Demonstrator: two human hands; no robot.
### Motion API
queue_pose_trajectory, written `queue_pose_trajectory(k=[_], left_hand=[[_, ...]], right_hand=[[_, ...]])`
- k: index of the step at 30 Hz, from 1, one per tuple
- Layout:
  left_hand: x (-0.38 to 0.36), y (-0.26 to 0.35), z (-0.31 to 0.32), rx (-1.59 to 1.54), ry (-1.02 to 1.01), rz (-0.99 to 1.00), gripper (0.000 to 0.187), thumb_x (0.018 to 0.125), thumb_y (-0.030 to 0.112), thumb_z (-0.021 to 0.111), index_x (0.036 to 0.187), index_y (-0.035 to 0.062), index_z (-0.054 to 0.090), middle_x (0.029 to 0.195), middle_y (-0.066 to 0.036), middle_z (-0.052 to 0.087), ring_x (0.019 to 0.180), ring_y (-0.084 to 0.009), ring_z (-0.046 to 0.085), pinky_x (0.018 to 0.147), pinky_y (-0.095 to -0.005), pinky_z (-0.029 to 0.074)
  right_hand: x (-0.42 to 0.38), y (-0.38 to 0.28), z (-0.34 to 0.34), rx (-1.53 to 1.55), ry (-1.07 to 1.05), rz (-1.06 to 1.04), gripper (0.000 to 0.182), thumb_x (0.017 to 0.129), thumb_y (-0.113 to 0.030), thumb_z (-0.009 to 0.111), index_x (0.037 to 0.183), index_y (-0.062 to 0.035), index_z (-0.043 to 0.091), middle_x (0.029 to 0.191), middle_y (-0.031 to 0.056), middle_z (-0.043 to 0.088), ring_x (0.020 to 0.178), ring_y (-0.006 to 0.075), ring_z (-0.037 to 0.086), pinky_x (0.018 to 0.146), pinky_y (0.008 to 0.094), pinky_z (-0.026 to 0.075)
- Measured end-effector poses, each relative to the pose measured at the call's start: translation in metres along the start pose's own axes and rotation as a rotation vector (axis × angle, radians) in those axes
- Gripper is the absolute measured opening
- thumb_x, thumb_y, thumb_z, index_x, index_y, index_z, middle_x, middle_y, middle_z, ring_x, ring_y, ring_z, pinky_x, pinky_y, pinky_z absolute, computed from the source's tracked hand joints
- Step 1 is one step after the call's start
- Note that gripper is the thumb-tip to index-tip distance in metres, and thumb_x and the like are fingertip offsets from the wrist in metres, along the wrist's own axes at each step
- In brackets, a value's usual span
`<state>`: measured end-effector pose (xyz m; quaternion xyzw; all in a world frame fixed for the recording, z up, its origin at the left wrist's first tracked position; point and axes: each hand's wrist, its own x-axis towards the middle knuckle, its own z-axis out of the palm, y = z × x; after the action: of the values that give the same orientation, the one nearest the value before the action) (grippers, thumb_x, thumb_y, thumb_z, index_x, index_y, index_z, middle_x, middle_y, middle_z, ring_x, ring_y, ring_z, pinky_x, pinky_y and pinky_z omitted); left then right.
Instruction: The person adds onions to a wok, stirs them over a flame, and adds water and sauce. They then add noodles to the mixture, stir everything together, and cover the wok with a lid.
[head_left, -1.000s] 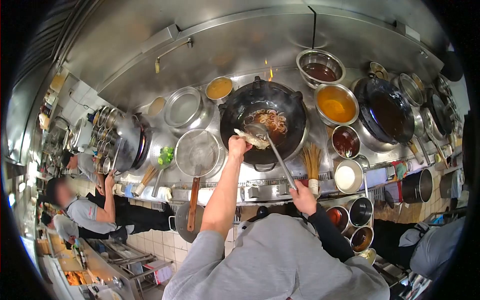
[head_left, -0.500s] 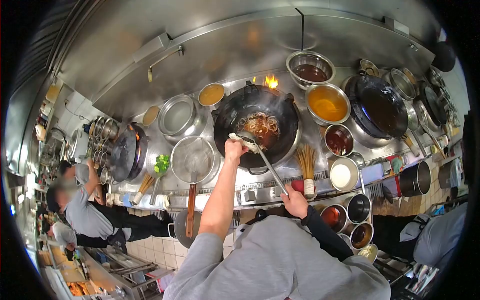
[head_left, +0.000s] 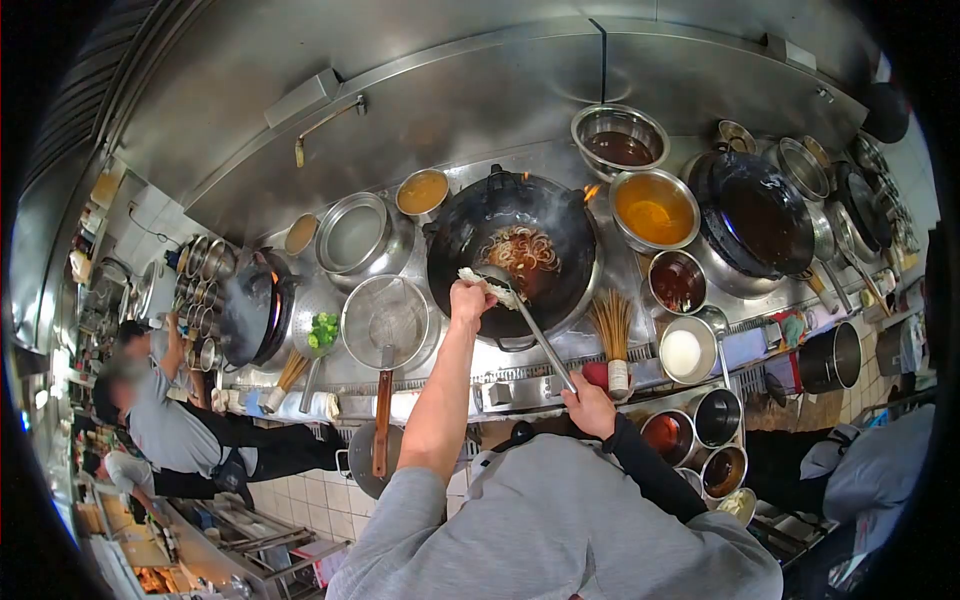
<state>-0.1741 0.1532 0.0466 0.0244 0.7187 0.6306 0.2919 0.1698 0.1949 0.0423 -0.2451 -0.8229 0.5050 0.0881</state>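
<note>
My left hand [head_left: 470, 304] is closed around a whitish cloth [head_left: 508, 296] at the near rim of a large black wok [head_left: 460, 225]. Sliced onion rings [head_left: 522, 250] lie in dark brown liquid at the bottom of the wok, with faint steam above. My right hand [head_left: 590, 406] grips the end of a long metal ladle [head_left: 545, 347]. The ladle's shaft slants over the near rim, and its bowl end is beside my left hand, partly hidden by the cloth.
A bamboo brush [head_left: 613, 335] and a pot of orange liquid [head_left: 655, 208] stand right of the wok. On the left are a wire strainer [head_left: 385, 320] and broccoli [head_left: 323, 330]. Several sauce pots [head_left: 668, 436] sit near my right arm. A co-worker [head_left: 180, 420] stands at the left.
The flame behind the wok has shrunk and shows farther right. Both my hands have stayed almost in place. At the left, the co-worker has shifted slightly and smoke rises from the other wok.
</note>
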Motion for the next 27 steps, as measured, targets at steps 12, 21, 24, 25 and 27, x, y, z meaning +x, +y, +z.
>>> queue_pose_trajectory(k=[12,21,24,25,27], left_hand=[[0.008,-0.003,0.004,-0.004,0.048,-0.016,0.01,0.1,0.007,0.059,0.1,-0.0029,0.063,0.085,-0.01,0.068,0.065,-0.0173,0.066,0.058,-0.0303,0.06],[0.013,-0.015,0.009,-0.045,0.071,-0.016,0.009,0.096,0.003,0.061,0.1,-0.0051,0.064,0.088,-0.014,0.07,0.069,-0.0196,0.069,0.057,-0.0321,0.06],[0.018,-0.009,0.011,-0.002,-0.029,-0.005,0.008,0.094,-0.001,0.06,0.097,-0.0058,0.066,0.091,-0.016,0.07,0.073,-0.0208,0.07,0.058,-0.0331,0.061],[0.016,-0.008,0.015,-0.007,-0.002,-0.021,0.008,0.092,-0.004,0.059,0.093,-0.0071,0.066,0.094,-0.017,0.07,0.075,-0.0214,0.07,0.06,-0.0331,0.062],[0.004,-0.009,0.021,-0.044,0.019,-0.015,0.008,0.092,-0.003,0.06,0.092,-0.008,0.066,0.095,-0.018,0.07,0.074,-0.0217,0.07,0.06,-0.0332,0.062]], right_hand=[[0.001,-0.005,-0.005,0.042,0.005,0.023,0.028,0.098,-0.015,0.058,0.122,-0.0017,0.052,0.084,0.0331,0.064,0.085,0.0541,0.064,0.071,0.058,0.05],[0.002,-0.009,-0.014,-0.113,0.009,0.046,0.03,0.097,-0.018,0.058,0.117,0.0038,0.053,0.083,0.0326,0.066,0.083,0.0525,0.065,0.073,0.0587,0.051],[0.017,0.002,-0.021,-0.141,-0.023,0.043,0.032,0.096,-0.019,0.058,0.116,0.0051,0.053,0.081,0.033,0.065,0.081,0.0519,0.065,0.074,0.0595,0.051],[0.022,0.002,-0.021,-0.133,-0.017,0.043,0.032,0.096,-0.019,0.058,0.116,0.0053,0.052,0.08,0.0332,0.065,0.081,0.0519,0.065,0.074,0.0598,0.05],[0.03,-0.001,-0.026,-0.135,-0.008,0.029,0.031,0.096,-0.019,0.058,0.116,0.0045,0.053,0.08,0.0328,0.065,0.08,0.0518,0.065,0.074,0.0593,0.05]])
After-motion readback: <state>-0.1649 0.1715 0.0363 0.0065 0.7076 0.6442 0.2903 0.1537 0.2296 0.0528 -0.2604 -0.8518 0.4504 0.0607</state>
